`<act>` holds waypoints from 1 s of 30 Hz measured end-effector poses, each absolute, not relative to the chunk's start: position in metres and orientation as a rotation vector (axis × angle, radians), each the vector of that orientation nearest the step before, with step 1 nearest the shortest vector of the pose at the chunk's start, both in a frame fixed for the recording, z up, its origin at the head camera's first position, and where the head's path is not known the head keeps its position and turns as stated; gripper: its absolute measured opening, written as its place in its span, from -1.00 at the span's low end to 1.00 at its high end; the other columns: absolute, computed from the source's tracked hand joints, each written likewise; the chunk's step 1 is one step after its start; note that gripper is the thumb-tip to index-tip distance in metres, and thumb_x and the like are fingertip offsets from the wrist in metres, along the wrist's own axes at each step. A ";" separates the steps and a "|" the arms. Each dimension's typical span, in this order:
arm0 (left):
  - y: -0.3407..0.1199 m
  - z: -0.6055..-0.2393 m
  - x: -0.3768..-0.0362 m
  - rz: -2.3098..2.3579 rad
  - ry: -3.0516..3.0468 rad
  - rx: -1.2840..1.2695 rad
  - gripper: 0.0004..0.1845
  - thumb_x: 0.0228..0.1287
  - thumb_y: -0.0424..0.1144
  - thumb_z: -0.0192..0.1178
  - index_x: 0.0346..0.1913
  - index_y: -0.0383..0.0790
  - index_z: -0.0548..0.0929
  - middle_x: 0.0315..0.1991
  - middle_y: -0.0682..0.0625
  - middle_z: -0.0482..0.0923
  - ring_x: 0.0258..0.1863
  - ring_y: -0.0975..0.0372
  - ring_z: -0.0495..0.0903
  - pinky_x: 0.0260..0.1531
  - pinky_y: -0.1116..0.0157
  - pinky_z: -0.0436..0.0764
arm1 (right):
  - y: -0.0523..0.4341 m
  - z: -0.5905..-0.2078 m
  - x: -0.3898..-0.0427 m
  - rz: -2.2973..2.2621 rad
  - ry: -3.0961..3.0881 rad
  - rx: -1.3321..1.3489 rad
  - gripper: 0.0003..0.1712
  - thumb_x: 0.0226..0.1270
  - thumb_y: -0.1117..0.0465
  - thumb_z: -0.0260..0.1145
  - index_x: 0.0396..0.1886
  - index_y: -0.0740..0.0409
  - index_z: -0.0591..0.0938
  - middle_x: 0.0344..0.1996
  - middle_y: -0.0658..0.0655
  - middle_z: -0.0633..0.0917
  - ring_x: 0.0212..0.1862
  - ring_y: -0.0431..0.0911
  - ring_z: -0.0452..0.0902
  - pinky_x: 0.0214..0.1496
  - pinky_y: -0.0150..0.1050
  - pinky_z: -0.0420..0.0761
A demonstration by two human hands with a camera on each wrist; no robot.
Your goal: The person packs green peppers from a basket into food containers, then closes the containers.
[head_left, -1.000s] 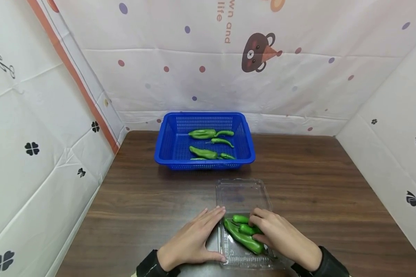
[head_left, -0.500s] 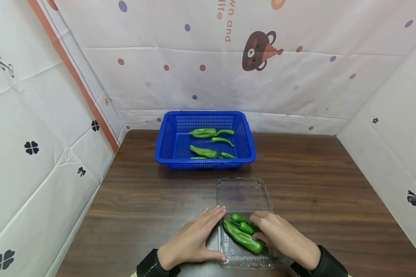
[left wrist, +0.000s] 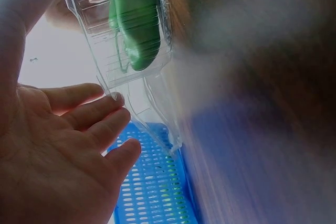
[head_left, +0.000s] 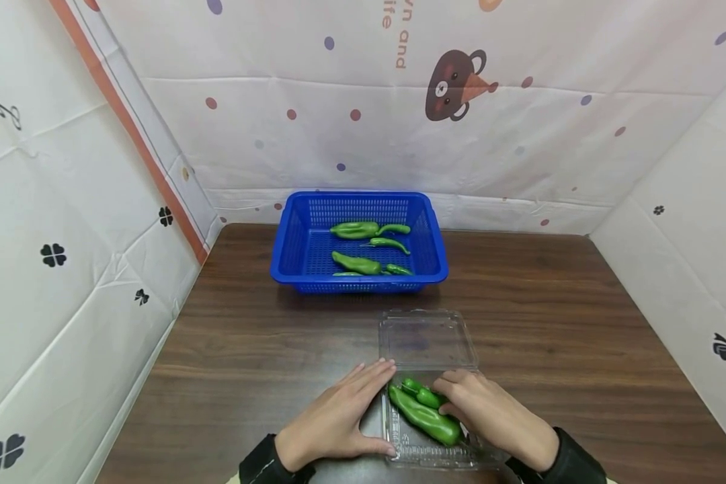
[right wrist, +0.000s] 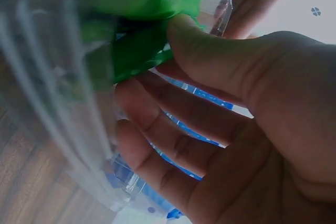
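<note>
On the near part of the table lies a clear plastic clamshell box (head_left: 423, 458), its lid (head_left: 428, 338) folded back flat. A large green pepper (head_left: 423, 418) rests aslant in the box, with a smaller green pepper (head_left: 429, 398) beside it and another pepper end (head_left: 409, 385) behind. My right hand (head_left: 493, 413) reaches over the box's right side and pinches the smaller pepper; in the right wrist view its thumb presses on the dark green pepper (right wrist: 142, 51). My left hand (head_left: 341, 420) spreads along the box's left side, fingertips and thumb at the rim, fingers nearly straight.
A blue mesh basket (head_left: 359, 288) with several green peppers (head_left: 357, 263) stands at the back of the brown wooden table (head_left: 248, 323). White printed cloth (head_left: 314, 148) hangs behind the table and along both sides.
The smaller peppers under my right fingers have shifted and turned a little in the box. My left hand stays at the box's side. The head view has tilted slightly.
</note>
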State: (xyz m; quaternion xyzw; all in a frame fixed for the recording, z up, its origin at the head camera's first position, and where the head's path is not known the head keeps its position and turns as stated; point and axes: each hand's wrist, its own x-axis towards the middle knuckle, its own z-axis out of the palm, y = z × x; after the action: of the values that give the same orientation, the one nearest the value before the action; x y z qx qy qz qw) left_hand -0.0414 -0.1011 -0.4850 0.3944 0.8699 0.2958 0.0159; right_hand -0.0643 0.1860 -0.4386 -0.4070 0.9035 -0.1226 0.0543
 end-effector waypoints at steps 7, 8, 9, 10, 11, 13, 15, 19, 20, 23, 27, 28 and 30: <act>-0.101 -0.487 -0.042 0.922 2.704 1.222 0.18 0.17 0.40 0.33 0.62 -0.28 0.12 0.62 -0.12 0.11 0.59 0.05 0.11 0.52 -0.01 0.19 | 0.187 -0.432 -0.063 -0.400 2.749 -1.202 -0.71 0.20 0.39 0.52 -0.10 0.07 0.71 -0.28 -0.07 0.66 -0.29 -0.28 0.58 -0.39 -0.34 0.60; -0.101 -0.487 -0.042 0.923 2.704 1.222 0.18 0.16 0.40 0.33 0.62 -0.29 0.12 0.62 -0.12 0.11 0.59 0.05 0.11 0.52 -0.01 0.19 | 0.188 -0.431 -0.062 -0.411 2.745 -1.193 -0.70 0.21 0.40 0.52 -0.09 0.07 0.71 -0.28 -0.07 0.65 -0.30 -0.29 0.57 -0.39 -0.35 0.59; -0.101 -0.487 -0.042 0.923 2.703 1.224 0.18 0.17 0.40 0.33 0.62 -0.29 0.12 0.62 -0.12 0.10 0.59 0.05 0.11 0.52 -0.01 0.19 | 0.188 -0.430 -0.062 -0.429 2.742 -1.186 -0.69 0.21 0.40 0.51 -0.07 0.07 0.71 -0.27 -0.07 0.66 -0.29 -0.31 0.57 -0.39 -0.35 0.59; -0.101 -0.487 -0.042 0.920 2.704 1.226 0.18 0.17 0.41 0.31 0.62 -0.29 0.12 0.62 -0.12 0.10 0.59 0.05 0.11 0.52 -0.01 0.19 | 0.188 -0.430 -0.061 -0.445 2.739 -1.186 -0.68 0.22 0.40 0.51 -0.06 0.07 0.71 -0.27 -0.08 0.65 -0.30 -0.33 0.56 -0.41 -0.37 0.58; -0.101 -0.487 -0.042 0.920 2.703 1.224 0.18 0.17 0.42 0.30 0.62 -0.28 0.12 0.62 -0.12 0.10 0.59 0.05 0.10 0.52 0.00 0.19 | 0.188 -0.430 -0.061 -0.459 2.737 -1.192 -0.68 0.22 0.40 0.51 -0.06 0.07 0.71 -0.27 -0.09 0.65 -0.31 -0.35 0.54 -0.41 -0.37 0.57; -0.101 -0.487 -0.042 0.929 2.696 1.220 0.18 0.18 0.42 0.30 0.62 -0.28 0.11 0.62 -0.11 0.10 0.59 0.05 0.10 0.52 0.00 0.19 | 0.188 -0.430 -0.059 -0.488 2.733 -1.217 -0.69 0.24 0.39 0.50 -0.04 0.05 0.72 -0.26 -0.11 0.66 -0.30 -0.38 0.53 -0.40 -0.39 0.57; -0.101 -0.487 -0.041 0.934 2.692 1.217 0.18 0.18 0.42 0.29 0.62 -0.28 0.11 0.62 -0.12 0.10 0.59 0.05 0.10 0.52 0.00 0.19 | 0.188 -0.431 -0.058 -0.505 2.731 -1.251 -0.70 0.25 0.38 0.48 -0.05 0.05 0.73 -0.25 -0.14 0.66 -0.29 -0.41 0.51 -0.41 -0.40 0.56; -0.101 -0.486 -0.041 0.939 2.688 1.218 0.18 0.18 0.42 0.30 0.62 -0.28 0.11 0.62 -0.12 0.11 0.59 0.05 0.10 0.52 -0.01 0.19 | 0.187 -0.433 -0.057 -0.490 2.739 -1.292 -0.74 0.25 0.38 0.48 -0.10 0.04 0.75 -0.26 -0.16 0.64 -0.28 -0.42 0.48 -0.41 -0.41 0.55; -0.101 -0.486 -0.041 0.941 2.688 1.217 0.18 0.18 0.41 0.30 0.62 -0.28 0.11 0.62 -0.12 0.11 0.59 0.05 0.10 0.52 -0.01 0.18 | 0.186 -0.433 -0.057 -0.479 2.742 -1.296 -0.75 0.25 0.37 0.48 -0.11 0.04 0.75 -0.26 -0.16 0.64 -0.28 -0.42 0.49 -0.41 -0.40 0.55; -0.101 -0.486 -0.041 0.944 2.685 1.213 0.17 0.18 0.41 0.30 0.62 -0.28 0.11 0.62 -0.11 0.10 0.60 0.05 0.09 0.52 -0.01 0.17 | 0.187 -0.434 -0.058 -0.473 2.732 -1.293 -0.75 0.26 0.38 0.48 -0.11 0.03 0.76 -0.25 -0.15 0.65 -0.25 -0.40 0.51 -0.40 -0.40 0.56; -0.101 -0.486 -0.041 0.944 2.680 1.205 0.17 0.18 0.41 0.29 0.63 -0.26 0.10 0.63 -0.11 0.09 0.60 0.05 0.08 0.53 0.00 0.16 | 0.187 -0.434 -0.059 -0.484 2.699 -1.308 -0.75 0.28 0.38 0.47 -0.10 0.02 0.75 -0.25 -0.14 0.66 -0.23 -0.39 0.52 -0.39 -0.40 0.55; -0.101 -0.486 -0.041 0.944 2.678 1.204 0.18 0.18 0.42 0.29 0.63 -0.26 0.10 0.63 -0.11 0.09 0.60 0.05 0.08 0.53 0.00 0.16 | 0.187 -0.434 -0.059 -0.481 2.697 -1.315 -0.75 0.28 0.38 0.47 -0.10 0.02 0.75 -0.26 -0.14 0.66 -0.23 -0.39 0.52 -0.39 -0.40 0.55; -0.101 -0.486 -0.041 0.946 2.675 1.203 0.17 0.18 0.42 0.29 0.63 -0.26 0.10 0.63 -0.10 0.09 0.60 0.06 0.08 0.53 0.00 0.16 | 0.187 -0.433 -0.059 -0.480 2.691 -1.327 -0.75 0.28 0.37 0.46 -0.10 0.01 0.75 -0.27 -0.14 0.66 -0.24 -0.39 0.51 -0.39 -0.40 0.54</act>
State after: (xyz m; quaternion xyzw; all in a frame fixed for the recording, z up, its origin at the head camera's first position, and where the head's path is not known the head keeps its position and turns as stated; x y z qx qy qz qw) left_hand -0.0412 -0.1014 -0.4862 0.3902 0.8676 0.3067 0.0298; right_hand -0.0594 0.1874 -0.4333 -0.4360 0.8845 -0.1579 0.0513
